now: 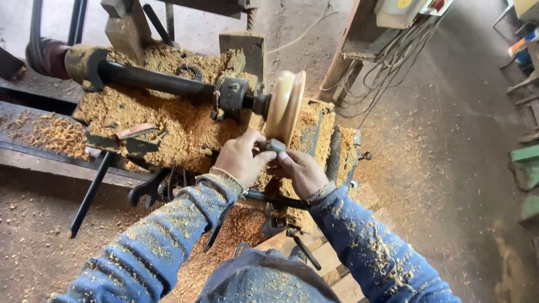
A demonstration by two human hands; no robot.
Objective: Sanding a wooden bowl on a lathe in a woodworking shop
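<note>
A pale round wooden disc point(284, 105) is mounted on the dark shaft point(163, 82) of a wood lathe covered in sawdust. Just below the disc's lower edge, my left hand point(241, 158) and my right hand point(300, 172) meet around a small grey piece point(274, 146), pinched between the fingers of both. The piece touches or nearly touches the disc's rim; I cannot tell which. Both sleeves are blue and flecked with wood shavings.
Heaps of sawdust point(163, 120) cover the lathe bed. A dark spanner point(149, 191) and a long black rod point(90, 193) lie at the bed's front edge. A control box with hanging cables point(387, 62) stands at the upper right. Green machine parts point(528, 163) line the right edge.
</note>
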